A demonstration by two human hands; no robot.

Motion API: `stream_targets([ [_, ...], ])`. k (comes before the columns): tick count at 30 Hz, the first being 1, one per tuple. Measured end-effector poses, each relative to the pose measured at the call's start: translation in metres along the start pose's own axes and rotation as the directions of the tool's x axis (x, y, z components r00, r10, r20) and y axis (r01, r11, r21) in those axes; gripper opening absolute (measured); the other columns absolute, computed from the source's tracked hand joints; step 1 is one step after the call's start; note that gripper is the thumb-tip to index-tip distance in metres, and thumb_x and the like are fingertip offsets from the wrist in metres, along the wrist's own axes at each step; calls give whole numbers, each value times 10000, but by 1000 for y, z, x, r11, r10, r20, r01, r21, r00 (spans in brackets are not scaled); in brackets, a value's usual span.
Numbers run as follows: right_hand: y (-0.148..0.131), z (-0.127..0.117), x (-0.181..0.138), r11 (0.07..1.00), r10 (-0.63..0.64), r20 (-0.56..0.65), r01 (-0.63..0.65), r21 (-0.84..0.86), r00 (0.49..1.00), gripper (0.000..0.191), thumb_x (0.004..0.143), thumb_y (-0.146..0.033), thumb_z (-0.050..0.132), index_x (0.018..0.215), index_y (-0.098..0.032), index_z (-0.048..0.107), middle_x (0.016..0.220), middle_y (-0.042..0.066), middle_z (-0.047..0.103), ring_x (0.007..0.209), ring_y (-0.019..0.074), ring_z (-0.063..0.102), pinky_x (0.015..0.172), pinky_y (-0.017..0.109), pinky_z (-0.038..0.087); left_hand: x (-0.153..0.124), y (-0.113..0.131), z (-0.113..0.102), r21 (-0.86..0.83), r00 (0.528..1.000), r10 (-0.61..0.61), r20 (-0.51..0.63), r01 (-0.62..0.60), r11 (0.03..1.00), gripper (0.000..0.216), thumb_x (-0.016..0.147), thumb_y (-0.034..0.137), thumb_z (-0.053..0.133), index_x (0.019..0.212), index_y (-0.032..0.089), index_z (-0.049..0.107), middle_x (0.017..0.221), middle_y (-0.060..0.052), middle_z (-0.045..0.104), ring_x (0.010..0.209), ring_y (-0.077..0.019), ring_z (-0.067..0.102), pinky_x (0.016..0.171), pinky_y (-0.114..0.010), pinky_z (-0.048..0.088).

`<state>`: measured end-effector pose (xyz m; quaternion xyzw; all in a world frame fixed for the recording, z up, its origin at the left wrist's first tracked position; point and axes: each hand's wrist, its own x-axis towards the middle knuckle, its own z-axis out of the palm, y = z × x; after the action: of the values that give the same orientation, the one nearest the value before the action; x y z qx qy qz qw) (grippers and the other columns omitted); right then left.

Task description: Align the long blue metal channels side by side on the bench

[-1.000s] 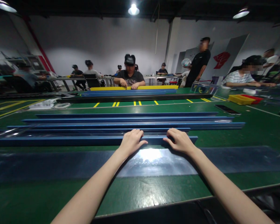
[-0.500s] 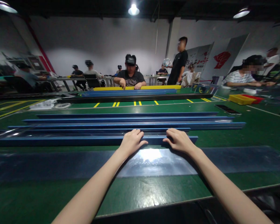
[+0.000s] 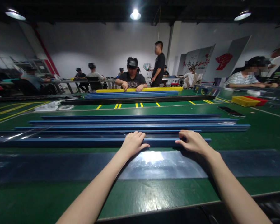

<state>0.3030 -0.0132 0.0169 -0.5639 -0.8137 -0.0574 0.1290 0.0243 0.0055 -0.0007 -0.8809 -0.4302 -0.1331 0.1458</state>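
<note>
Across the whole lower view spreads a green tabletop (image 3: 154, 193), marked with yellow lines toward its far edge. Along its near edge, running from the left side to the right, lies a long dark glossy sheet (image 3: 49, 166) that mirrors a ceiling lamp between the forearms. Just beyond the sheet, several long blue rails (image 3: 130, 122) lie side by side, parallel to the near edge and filling the middle of the tabletop. The nearest blue rail (image 3: 72, 142) is the closest of them to the sheet; it starts at the left edge and its right end stops a little past the right hand. Close to the far edge lie a black rail (image 3: 135, 99), more blue ones and a yellow rail (image 3: 154, 89), on which a seated person (image 3: 132, 79) opposite rests both hands. A yellow tray (image 3: 244, 100) stands near the far right corner.

Both of the wearer's hands are on the nearest blue rail, near its right end and a little apart. The left hand (image 3: 133, 143) has its fingers curled over the rail's top, with the thumb lying along the near face. The right hand (image 3: 193, 142) grips in the same way, fingers folded over the top and the thumb pressed to the near side.
</note>
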Motion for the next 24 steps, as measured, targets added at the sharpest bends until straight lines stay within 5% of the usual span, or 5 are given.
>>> stream_targets([
  [7, 17, -4, -8, 993, 118, -20, -118, -3, 993, 295, 753, -470, 458, 640, -202, 512, 689, 24, 604, 631, 164, 535, 534, 241, 309, 0, -3, -1, 0, 1000, 15, 19, -15, 1000, 355, 791, 522, 478, 811, 173, 542, 851, -39, 616, 814, -183, 552, 657, -271, 383],
  [16, 12, 0, -5, 999, 51, 39, -50, -17, 998, 408, 818, -537, 342, 732, -204, 561, 790, 51, 637, 730, 189, 565, 591, 255, 340, 0, -2, 3, 9, 1000, 27, 10, -27, 1000, 353, 810, 511, 456, 797, 170, 549, 847, -39, 607, 804, -176, 545, 650, -264, 391],
  [24, -25, 5, 13, 988, -135, 47, 138, -67, 990, 405, 826, -527, 363, 781, -180, 567, 816, 72, 636, 756, 186, 577, 618, 257, 324, 0, -3, 4, 1, 1000, 24, 11, -24, 1000, 340, 803, 499, 477, 820, 168, 554, 857, -45, 602, 819, -182, 545, 659, -269, 403],
])
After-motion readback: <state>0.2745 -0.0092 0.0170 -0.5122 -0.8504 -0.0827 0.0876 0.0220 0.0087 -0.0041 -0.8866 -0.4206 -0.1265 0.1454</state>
